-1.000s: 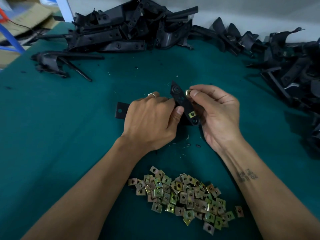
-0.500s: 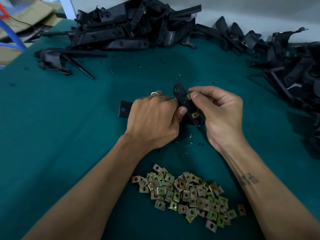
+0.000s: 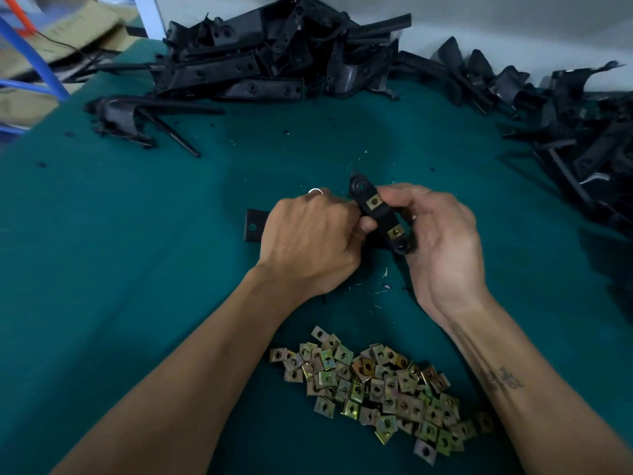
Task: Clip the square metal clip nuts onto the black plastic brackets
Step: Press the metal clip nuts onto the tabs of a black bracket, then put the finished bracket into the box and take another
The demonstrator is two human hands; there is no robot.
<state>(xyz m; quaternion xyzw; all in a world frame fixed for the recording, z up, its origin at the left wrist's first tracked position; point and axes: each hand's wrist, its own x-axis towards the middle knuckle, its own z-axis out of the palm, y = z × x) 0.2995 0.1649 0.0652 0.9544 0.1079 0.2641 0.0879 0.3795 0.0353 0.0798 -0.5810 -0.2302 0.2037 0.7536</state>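
Observation:
Both hands hold one black plastic bracket (image 3: 383,217) just above the green table. My left hand (image 3: 308,241) grips its left part, thumb against the bracket's arm; the bracket's far left end (image 3: 252,228) sticks out beyond the knuckles. My right hand (image 3: 442,234) curls round the arm from the right. Two brass-coloured clip nuts sit on that arm: an upper clip nut (image 3: 374,201) and a lower clip nut (image 3: 396,231). A heap of loose clip nuts (image 3: 380,385) lies near the table's front edge, between my forearms.
A large pile of black brackets (image 3: 260,63) fills the back of the green table (image 3: 137,252). More brackets (image 3: 589,138) are heaped along the right side. One loose bracket (image 3: 130,121) lies at the back left. Small plastic shavings are scattered around the hands.
The upper clip nut, pinched at the bracket's edge by my right fingers before, now sits on the arm. My right fingers have moved from the nut to wrap round the bracket.

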